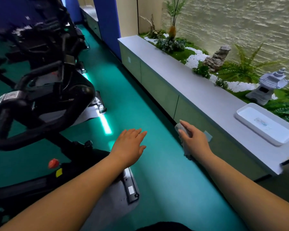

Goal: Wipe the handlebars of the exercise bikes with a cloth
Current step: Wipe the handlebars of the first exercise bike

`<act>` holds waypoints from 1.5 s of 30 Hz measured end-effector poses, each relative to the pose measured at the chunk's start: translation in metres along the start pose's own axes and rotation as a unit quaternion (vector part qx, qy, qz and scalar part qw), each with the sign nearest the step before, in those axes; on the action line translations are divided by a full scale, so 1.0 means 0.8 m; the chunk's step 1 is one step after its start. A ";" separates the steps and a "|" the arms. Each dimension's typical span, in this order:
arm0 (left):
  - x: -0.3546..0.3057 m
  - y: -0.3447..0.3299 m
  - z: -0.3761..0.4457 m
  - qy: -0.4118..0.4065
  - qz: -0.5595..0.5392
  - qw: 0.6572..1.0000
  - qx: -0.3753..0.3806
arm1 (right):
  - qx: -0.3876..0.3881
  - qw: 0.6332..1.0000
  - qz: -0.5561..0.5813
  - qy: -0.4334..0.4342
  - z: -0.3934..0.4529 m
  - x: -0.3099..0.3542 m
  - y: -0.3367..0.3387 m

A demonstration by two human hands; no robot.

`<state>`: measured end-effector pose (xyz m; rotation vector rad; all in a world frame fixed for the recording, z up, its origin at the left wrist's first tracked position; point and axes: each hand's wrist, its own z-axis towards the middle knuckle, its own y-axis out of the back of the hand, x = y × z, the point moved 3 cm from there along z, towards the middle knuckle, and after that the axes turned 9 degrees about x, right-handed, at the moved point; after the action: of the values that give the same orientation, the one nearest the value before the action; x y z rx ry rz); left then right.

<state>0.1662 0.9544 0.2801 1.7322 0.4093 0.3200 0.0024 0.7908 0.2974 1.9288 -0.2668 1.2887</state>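
Note:
A black exercise bike stands at the left, its curved handlebar nearest me. My left hand hovers flat over the green floor, fingers straight, right of the handlebar and apart from it. My right hand grips a pale grey cloth, which hangs down below the fingers in front of the low cabinet. More black bikes stand in a row behind the first one.
A long low cabinet with a grey top runs along the right, carrying a white tray. Behind it lie plants, white pebbles and a stone lantern. A green aisle runs between the bikes and the cabinet. A red knob sits on the bike frame.

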 end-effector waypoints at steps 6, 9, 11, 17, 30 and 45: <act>0.039 0.027 -0.067 -0.023 -0.037 0.998 -0.053 | -0.019 0.998 0.049 0.019 -0.041 0.060 -0.041; 0.057 0.045 -0.104 -0.079 -0.034 0.988 -0.126 | -0.047 0.995 0.079 0.037 -0.066 0.094 -0.067; 0.071 0.057 -0.124 -0.122 -0.024 0.979 -0.161 | -0.071 0.991 0.097 0.050 -0.083 0.118 -0.087; 0.116 0.119 -0.167 -0.187 -0.049 0.950 -0.247 | -0.130 0.982 0.100 0.097 -0.134 0.186 -0.139; 0.246 0.214 -0.132 -0.150 -0.041 0.951 -0.268 | -0.119 0.973 0.052 0.192 -0.117 0.284 -0.169; 0.288 0.254 -0.050 -0.316 0.145 0.908 -0.235 | -0.234 0.958 0.018 0.165 -0.096 0.320 -0.191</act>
<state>0.3755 1.0560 0.4844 1.3164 -0.3807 0.0421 0.1527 1.0082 0.4547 1.2961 -0.3980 1.3984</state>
